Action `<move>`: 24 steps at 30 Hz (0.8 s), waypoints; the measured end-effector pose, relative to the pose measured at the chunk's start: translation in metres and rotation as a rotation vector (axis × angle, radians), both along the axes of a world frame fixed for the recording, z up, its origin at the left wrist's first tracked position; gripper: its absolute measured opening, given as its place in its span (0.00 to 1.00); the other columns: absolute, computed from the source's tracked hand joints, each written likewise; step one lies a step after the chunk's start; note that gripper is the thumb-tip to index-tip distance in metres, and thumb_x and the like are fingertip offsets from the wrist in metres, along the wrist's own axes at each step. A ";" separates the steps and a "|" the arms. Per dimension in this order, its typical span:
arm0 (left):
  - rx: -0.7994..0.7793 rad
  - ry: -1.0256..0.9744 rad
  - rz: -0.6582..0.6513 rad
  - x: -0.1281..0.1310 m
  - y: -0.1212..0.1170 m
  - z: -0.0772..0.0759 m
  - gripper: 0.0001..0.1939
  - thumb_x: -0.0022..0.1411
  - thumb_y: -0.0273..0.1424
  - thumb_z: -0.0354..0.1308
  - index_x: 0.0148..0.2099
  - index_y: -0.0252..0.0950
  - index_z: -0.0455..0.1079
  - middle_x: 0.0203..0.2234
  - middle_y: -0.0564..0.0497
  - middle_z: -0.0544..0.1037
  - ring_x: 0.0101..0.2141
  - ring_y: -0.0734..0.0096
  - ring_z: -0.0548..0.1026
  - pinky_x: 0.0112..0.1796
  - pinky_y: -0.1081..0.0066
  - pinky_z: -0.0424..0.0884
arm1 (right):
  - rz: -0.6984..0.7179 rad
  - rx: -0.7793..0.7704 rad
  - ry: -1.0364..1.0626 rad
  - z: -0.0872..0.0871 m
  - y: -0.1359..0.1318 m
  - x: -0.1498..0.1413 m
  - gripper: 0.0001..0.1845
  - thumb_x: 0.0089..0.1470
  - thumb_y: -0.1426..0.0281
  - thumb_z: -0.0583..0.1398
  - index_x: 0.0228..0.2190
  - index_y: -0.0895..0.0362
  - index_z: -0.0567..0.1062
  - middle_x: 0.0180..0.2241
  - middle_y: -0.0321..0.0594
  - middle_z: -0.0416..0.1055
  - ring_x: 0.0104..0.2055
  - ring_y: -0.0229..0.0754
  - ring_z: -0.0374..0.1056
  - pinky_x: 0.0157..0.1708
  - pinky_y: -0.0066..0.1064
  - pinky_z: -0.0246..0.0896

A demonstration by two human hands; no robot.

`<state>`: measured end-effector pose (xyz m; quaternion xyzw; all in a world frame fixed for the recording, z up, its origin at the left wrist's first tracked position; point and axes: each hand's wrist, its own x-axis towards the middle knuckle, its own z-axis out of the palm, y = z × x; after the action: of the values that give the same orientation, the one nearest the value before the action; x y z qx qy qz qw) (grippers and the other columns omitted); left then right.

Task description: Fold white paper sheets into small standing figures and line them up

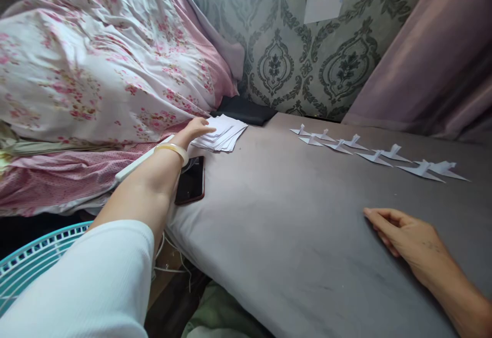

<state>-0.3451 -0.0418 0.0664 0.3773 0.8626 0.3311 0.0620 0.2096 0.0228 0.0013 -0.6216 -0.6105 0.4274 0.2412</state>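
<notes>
My left hand (198,128), with a pale bangle on its wrist, reaches to the near left edge of a stack of white paper sheets (225,135). Its thumb and fingers are apart over the sheets, and none is lifted. On the right, my right hand (407,238) rests low on the grey bed sheet (292,225). Its fingers are curled together, with nothing visible in them. Beyond it stand several folded white paper shapes (376,157) in two rows, each with pointed, wing-like sides and an upright middle.
A dark phone (191,182) lies beside my left forearm, near a white power strip (140,163). A dark folded item (246,110) is behind the paper stack. Floral bedding (115,61) is piled at left, above a teal fan guard (42,256). A pinkish curtain (426,56) hangs at right.
</notes>
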 end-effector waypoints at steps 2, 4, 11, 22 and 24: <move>-0.053 -0.015 -0.008 0.001 0.001 -0.003 0.30 0.33 0.37 0.71 0.42 0.33 0.74 0.44 0.42 0.78 0.47 0.51 0.74 0.48 0.64 0.67 | 0.006 0.005 -0.008 0.001 -0.001 -0.001 0.24 0.44 0.50 0.62 0.32 0.57 0.75 0.15 0.28 0.58 0.15 0.31 0.51 0.15 0.25 0.47; -0.085 -0.027 -0.012 0.001 0.002 -0.006 0.30 0.30 0.35 0.72 0.41 0.35 0.74 0.45 0.43 0.78 0.47 0.51 0.74 0.48 0.64 0.67 | 0.010 0.002 -0.012 0.002 -0.002 -0.001 0.24 0.44 0.50 0.62 0.33 0.57 0.75 0.15 0.28 0.57 0.16 0.31 0.50 0.16 0.25 0.47; -0.050 -0.027 -0.011 0.002 0.003 -0.010 0.14 0.33 0.30 0.71 0.25 0.35 0.71 0.28 0.46 0.79 0.39 0.55 0.76 0.42 0.67 0.68 | 0.012 0.028 -0.002 0.000 0.000 0.001 0.24 0.43 0.49 0.62 0.32 0.57 0.75 0.14 0.29 0.57 0.15 0.33 0.51 0.15 0.27 0.47; 0.473 -0.114 0.032 0.055 0.019 0.026 0.05 0.56 0.31 0.56 0.34 0.34 0.66 0.29 0.50 0.76 0.36 0.67 0.75 0.42 0.67 0.71 | -0.009 0.058 0.040 0.009 -0.010 -0.008 0.23 0.43 0.50 0.62 0.30 0.58 0.76 0.13 0.28 0.56 0.14 0.31 0.49 0.14 0.25 0.46; 0.505 -0.211 -0.086 0.089 0.034 0.037 0.05 0.61 0.31 0.52 0.36 0.35 0.64 0.29 0.51 0.75 0.32 0.71 0.76 0.39 0.66 0.73 | 0.008 0.067 0.080 0.010 -0.013 -0.009 0.22 0.44 0.51 0.62 0.30 0.58 0.75 0.14 0.28 0.57 0.14 0.31 0.50 0.14 0.25 0.46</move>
<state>-0.2559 -0.0077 0.1037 0.3805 0.7246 0.5703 0.0696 0.2006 0.0103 0.0116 -0.5933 -0.6168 0.4322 0.2842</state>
